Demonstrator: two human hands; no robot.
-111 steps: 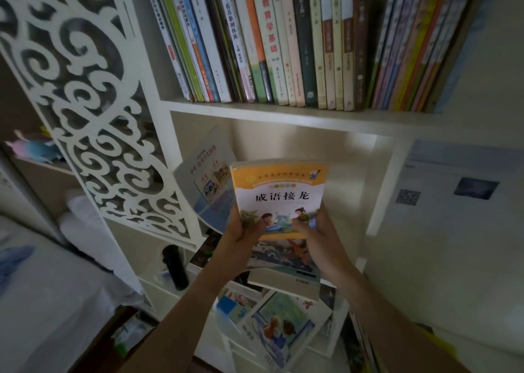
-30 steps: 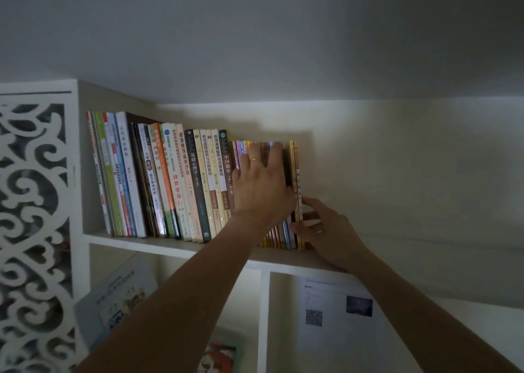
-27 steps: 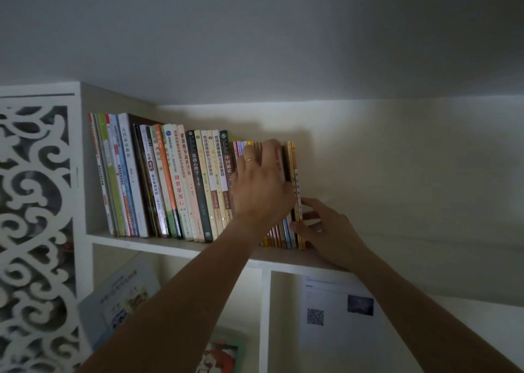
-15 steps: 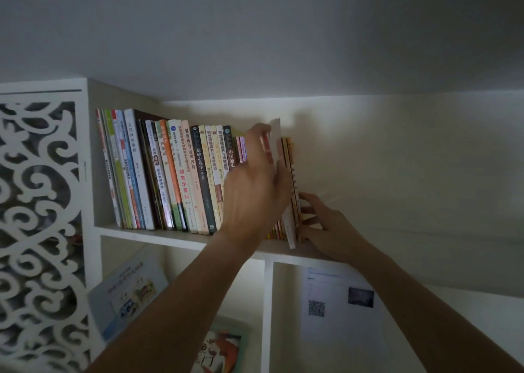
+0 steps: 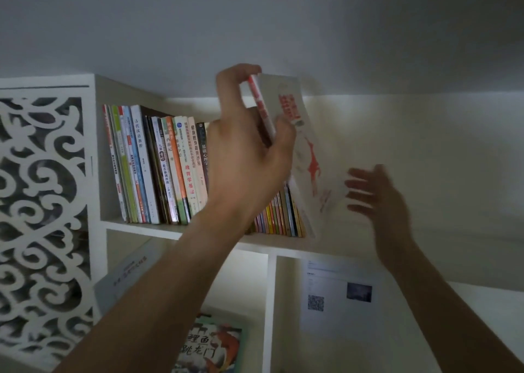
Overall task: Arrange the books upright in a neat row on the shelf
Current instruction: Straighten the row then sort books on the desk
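A row of upright books (image 5: 158, 168) fills the left part of the top shelf (image 5: 147, 228) of a white bookcase. My left hand (image 5: 249, 145) grips a thin white book with red print (image 5: 309, 157) by its spine near the top. That book is tilted, pulled up and out at the right end of the row, its lower corner still near the shelf. My right hand (image 5: 380, 199) hovers open and blurred just right of the book's cover, fingers spread. Thin colourful books (image 5: 280, 213) stand behind my left wrist.
A carved white lattice panel (image 5: 42, 202) closes the bookcase's left side. On the shelf below, a grey book (image 5: 127, 276) leans, and a picture book (image 5: 209, 344) stands beneath it. A paper with a QR code (image 5: 337, 296) is on the wall at the lower right.
My left hand has drawn the white book up and outward from the right end of the row. My right hand has left the books' base and lifted to the right.
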